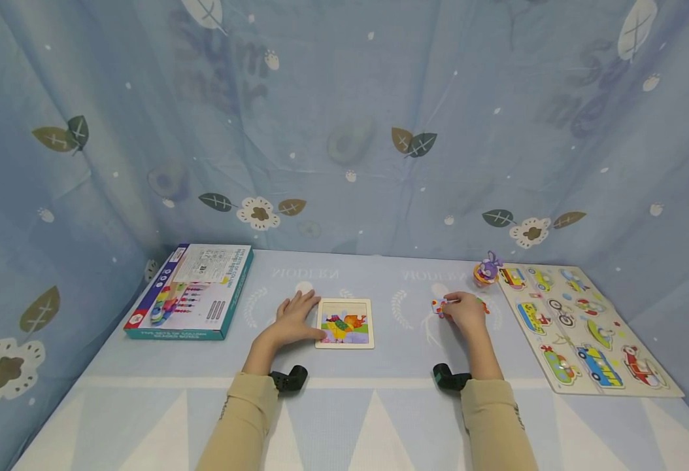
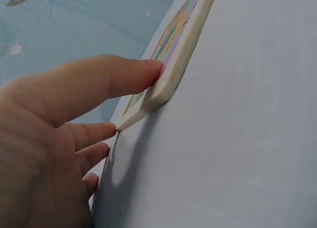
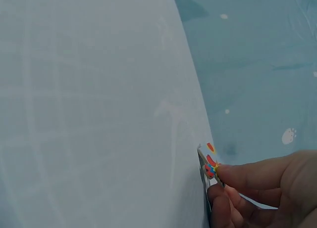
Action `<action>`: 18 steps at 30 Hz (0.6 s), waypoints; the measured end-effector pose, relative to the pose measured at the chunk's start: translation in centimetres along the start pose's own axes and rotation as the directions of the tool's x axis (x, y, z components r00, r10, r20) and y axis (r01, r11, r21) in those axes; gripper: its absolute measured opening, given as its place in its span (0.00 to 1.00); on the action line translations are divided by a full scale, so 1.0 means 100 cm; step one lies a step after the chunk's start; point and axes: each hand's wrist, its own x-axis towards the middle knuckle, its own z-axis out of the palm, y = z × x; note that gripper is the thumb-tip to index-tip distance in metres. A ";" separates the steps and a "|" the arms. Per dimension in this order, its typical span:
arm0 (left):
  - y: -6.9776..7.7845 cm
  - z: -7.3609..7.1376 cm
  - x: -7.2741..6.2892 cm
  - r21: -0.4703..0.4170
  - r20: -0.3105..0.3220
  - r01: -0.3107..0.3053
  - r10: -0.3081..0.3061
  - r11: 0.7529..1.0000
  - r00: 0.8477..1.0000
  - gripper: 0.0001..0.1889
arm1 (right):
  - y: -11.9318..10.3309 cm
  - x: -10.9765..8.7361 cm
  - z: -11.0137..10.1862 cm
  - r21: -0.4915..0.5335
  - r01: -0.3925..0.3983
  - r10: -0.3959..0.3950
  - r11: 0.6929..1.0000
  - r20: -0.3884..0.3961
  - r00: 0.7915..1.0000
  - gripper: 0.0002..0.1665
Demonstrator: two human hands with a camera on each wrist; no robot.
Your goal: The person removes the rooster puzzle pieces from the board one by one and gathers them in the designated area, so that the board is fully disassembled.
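A wooden jigsaw tray (image 1: 344,345) with a pale rim lies flat on the table, brightly coloured pieces filling its lower part. My left hand (image 1: 291,320) is at its left side with fingers spread. The left wrist view shows the thumb resting on the tray's rim (image 2: 168,84) and the index fingertip touching its corner. Further right, my right hand (image 1: 467,314) pinches a small puzzle piece (image 3: 210,159), white with red, yellow and blue marks, between thumb and fingers at the tabletop. Another colourful piece (image 1: 484,305) shows beside that hand, partly hidden by it.
A boxed toy set (image 1: 185,294) lies at the left back. To the right is a large wooden peg board (image 1: 591,327) with vehicle shapes. A purple figurine (image 1: 488,269) stands at the board's back left corner. Behind the table hangs a blue patterned curtain (image 1: 344,183).
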 end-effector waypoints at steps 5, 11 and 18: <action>0.000 0.000 -0.001 -0.001 0.002 -0.002 0.002 1.000 1.000 0.43 | 0.001 0.001 -0.001 -0.034 0.009 -0.010 0.999 -0.023 1.000 0.20; -0.001 0.000 -0.001 -0.003 0.006 -0.005 0.005 1.000 1.000 0.43 | 0.003 0.001 0.000 -0.044 0.027 -0.029 0.999 -0.046 0.998 0.20; -0.001 0.000 0.000 -0.006 0.002 -0.013 0.013 1.000 1.000 0.44 | 0.002 0.001 0.000 -0.098 0.059 -0.067 0.993 -0.084 0.994 0.18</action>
